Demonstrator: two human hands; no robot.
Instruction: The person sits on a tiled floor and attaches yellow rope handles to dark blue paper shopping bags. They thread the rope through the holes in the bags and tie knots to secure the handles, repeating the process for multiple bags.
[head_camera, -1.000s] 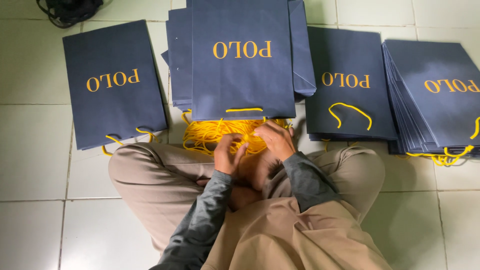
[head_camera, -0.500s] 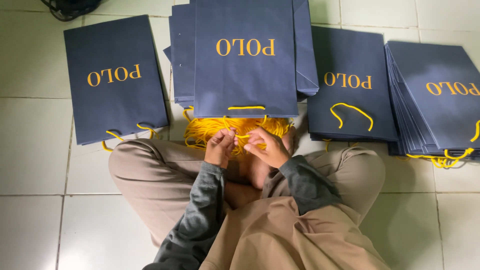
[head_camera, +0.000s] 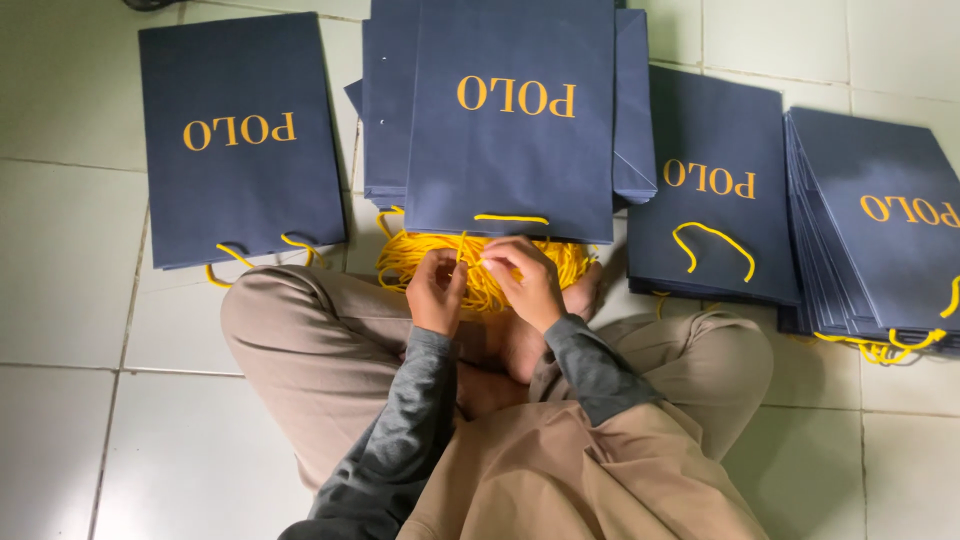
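Yellow cord (head_camera: 462, 250) runs up between both hands, pinched by the left hand (head_camera: 436, 290) and the right hand (head_camera: 525, 283), fingers narrowed on it. Just beyond them lies a heap of yellow cords (head_camera: 480, 268) at the mouth of the top navy paper bag (head_camera: 510, 120) on the middle stack, over the person's crossed legs on the white tile floor (head_camera: 70, 230).

your left hand (head_camera: 437, 290) and right hand (head_camera: 525, 280) have come up off your lap and moved forward to the pile of yellow cords (head_camera: 480, 268) at the lower edge of the middle navy paper bag (head_camera: 510, 120). a second ago they were pressed together lower down; now their fingertips pinch a single yellow cord (head_camera: 463, 245) lifted between them.
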